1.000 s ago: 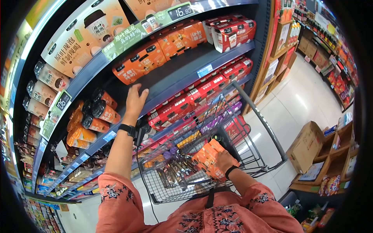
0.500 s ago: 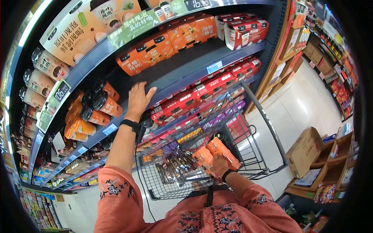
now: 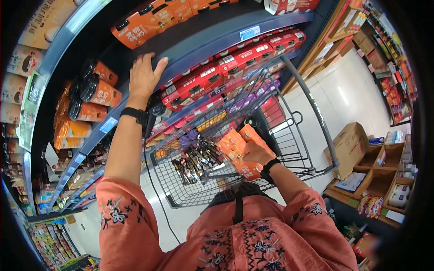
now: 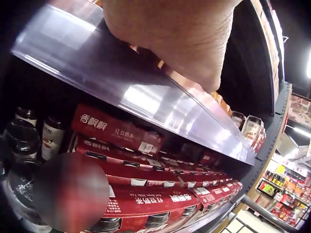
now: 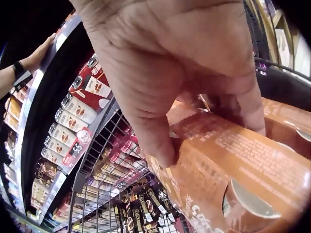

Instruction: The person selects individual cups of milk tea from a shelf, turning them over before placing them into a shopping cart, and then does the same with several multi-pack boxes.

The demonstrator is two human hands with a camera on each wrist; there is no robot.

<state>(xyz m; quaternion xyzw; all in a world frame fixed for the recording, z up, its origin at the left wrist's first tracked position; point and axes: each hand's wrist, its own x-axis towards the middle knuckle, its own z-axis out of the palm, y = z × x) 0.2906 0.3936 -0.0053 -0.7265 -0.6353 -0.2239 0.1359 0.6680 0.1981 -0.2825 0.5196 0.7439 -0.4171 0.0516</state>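
My left hand (image 3: 143,81) rests with spread fingers on the edge of a dark shelf (image 3: 181,41), between loose orange-labelled cups (image 3: 101,93) and orange multipacks (image 3: 147,22). In the left wrist view the hand (image 4: 170,39) lies over the shelf's front strip (image 4: 141,97). My right hand (image 3: 258,153) holds an orange carton pack (image 3: 233,147) inside the shopping cart (image 3: 181,194), beside a second orange pack (image 3: 253,134). Seen from the right wrist, thumb and fingers of the hand (image 5: 170,63) grip the carton's (image 5: 233,160) top edges.
Red multipacks (image 3: 194,88) line the shelf below. Many small dark packets (image 3: 196,162) lie in the cart. A cardboard box (image 3: 348,149) and wooden compartments (image 3: 379,183) stand at the right, with tiled floor (image 3: 339,95) behind the cart.
The view has tilted down and shifted, so the shelves sit higher in the picture. My left hand stays at the shelf edge, and my right hand keeps its hold on the orange pack.
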